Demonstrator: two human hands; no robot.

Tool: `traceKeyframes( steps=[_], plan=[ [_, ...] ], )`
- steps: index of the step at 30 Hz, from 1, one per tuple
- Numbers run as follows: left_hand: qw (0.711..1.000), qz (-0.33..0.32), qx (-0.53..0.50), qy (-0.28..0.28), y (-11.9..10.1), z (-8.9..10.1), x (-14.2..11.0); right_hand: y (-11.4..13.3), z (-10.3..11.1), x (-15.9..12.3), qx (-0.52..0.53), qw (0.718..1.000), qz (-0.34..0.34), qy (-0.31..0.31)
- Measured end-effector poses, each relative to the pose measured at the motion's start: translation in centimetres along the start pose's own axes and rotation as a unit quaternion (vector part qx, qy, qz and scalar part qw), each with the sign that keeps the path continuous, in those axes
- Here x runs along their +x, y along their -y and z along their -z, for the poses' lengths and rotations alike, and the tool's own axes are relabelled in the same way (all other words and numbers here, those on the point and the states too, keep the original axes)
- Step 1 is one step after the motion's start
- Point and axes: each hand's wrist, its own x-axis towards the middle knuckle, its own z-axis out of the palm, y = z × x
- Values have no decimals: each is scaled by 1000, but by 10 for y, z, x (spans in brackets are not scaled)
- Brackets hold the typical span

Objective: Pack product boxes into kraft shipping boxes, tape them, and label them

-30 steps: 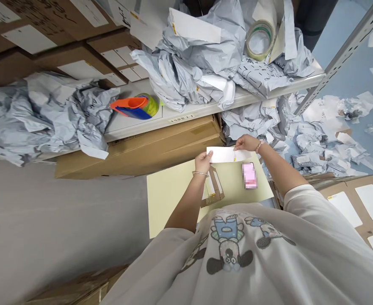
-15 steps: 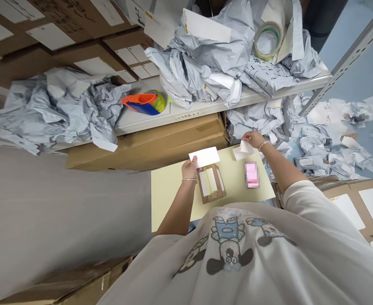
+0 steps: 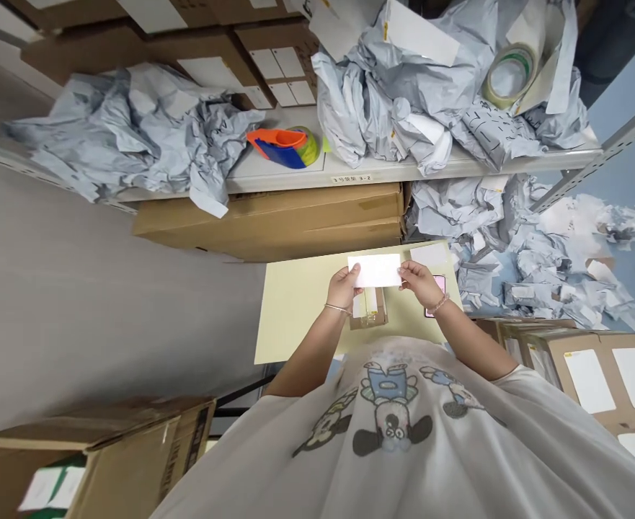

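Note:
A blank white label (image 3: 374,271) is stretched between both hands above a pale yellow table (image 3: 295,310). My left hand (image 3: 343,286) pinches its left end between thumb and fingers. At the right end, my right hand (image 3: 421,282) grips the edge the same way. Below the label sits a small taped cardboard box (image 3: 378,308), partly hidden by the label and my left hand. A phone with a pink screen (image 3: 437,294) lies behind my right wrist, partly covered. Another white slip of paper (image 3: 428,254) rests at the table's far right corner.
Over the table's far side runs a metal shelf (image 3: 295,180) bearing crumpled grey mailing bags (image 3: 149,137), an orange and blue tape dispenser (image 3: 285,147) and a tape roll (image 3: 509,75). A long carton (image 3: 274,220) stands beneath it. Labelled boxes (image 3: 609,375) stand at right.
My right hand has left the slip at the table's far right and moved left to grasp the label's right end. The slip now lies flat. The camera view has shifted.

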Motion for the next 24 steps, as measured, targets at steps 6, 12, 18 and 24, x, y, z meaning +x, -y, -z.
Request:
traceKeyframes(
  steps=[6,12,18,24],
  plan=[
    [999,3,6,31,8,6,-9,15,-4,-28,6,999,-34,25],
    [993,-5,85,87,12,13,-15,20,-13,-55,16,999,-32,36],
    [929,-291,227,7,-1,15,-57,11,-41,-80,61,995,-80,17],
    [891,-336,250,175,-17,31,-108,3,-70,-100,86,994,-61,-36]
  ],
)
